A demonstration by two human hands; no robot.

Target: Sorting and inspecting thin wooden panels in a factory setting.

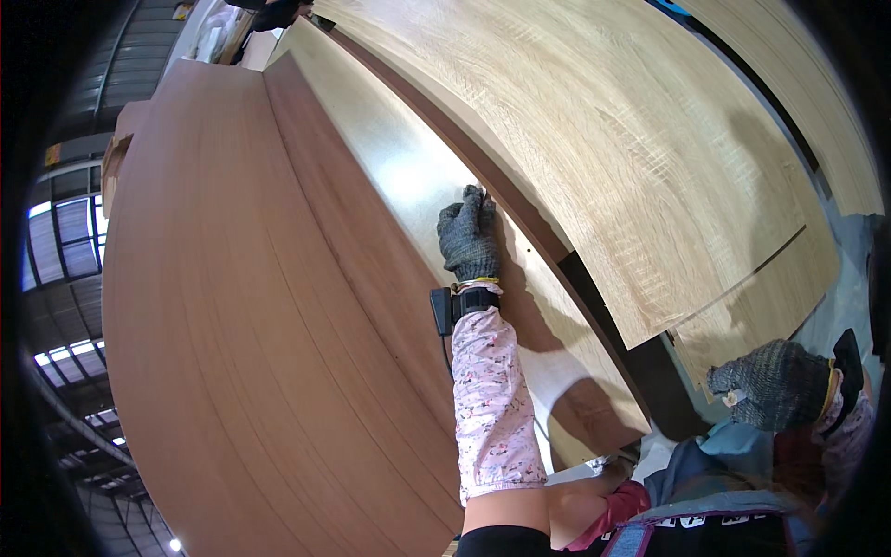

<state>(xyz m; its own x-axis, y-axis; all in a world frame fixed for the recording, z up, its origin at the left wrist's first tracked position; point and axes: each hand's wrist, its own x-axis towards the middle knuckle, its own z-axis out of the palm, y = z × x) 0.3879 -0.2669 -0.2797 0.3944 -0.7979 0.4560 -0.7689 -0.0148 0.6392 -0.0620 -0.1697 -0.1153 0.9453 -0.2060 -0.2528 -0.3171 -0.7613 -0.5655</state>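
My left hand [469,234], in a dark grey knit glove, rests on a light panel [408,153] with a glossy, pale wood surface. Its fingers are curled together near the panel's raised brown edge [445,130]; whatever they may pinch is hidden. At the lower right is my right hand [772,382], in a matching glove, with its fingers closed. A small pale bit shows at those fingertips, too small to name. That hand is beside the corner of a light wood-grain board [650,176].
Large brown boards [241,306] lie stacked on the left. More light boards [817,84] stand at the far right. A dark gap [668,390] runs between the panel and the wood-grain board. Part of another person [278,13] shows at the top edge.
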